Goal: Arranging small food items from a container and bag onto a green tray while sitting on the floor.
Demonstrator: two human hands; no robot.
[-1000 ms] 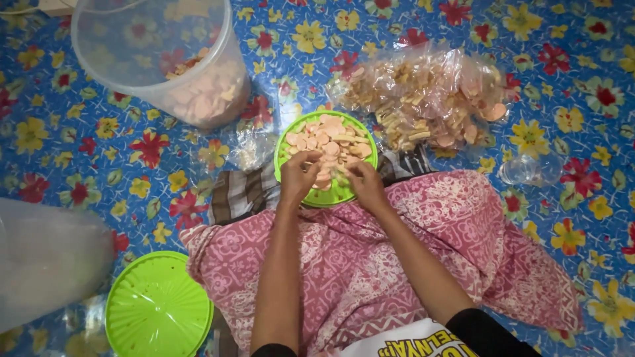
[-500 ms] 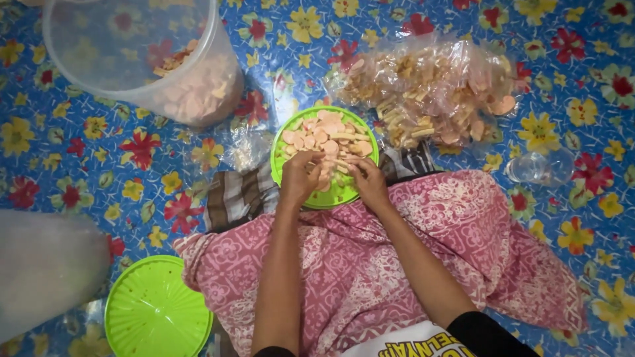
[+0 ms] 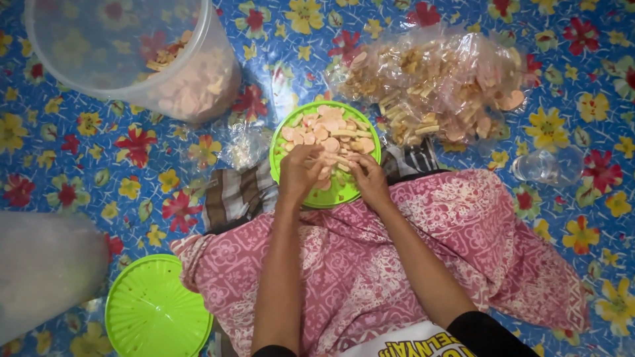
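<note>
Green lid of pink crackers under our left hand and right hand; fingers curled among crackers, grasp unclear.

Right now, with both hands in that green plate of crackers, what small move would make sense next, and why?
Probably close the fingers on a few crackers and lift them. Both the left hand and right hand already rest on the pile in the green plate, and a clear tub part-filled with similar pieces stands within reach.
</note>
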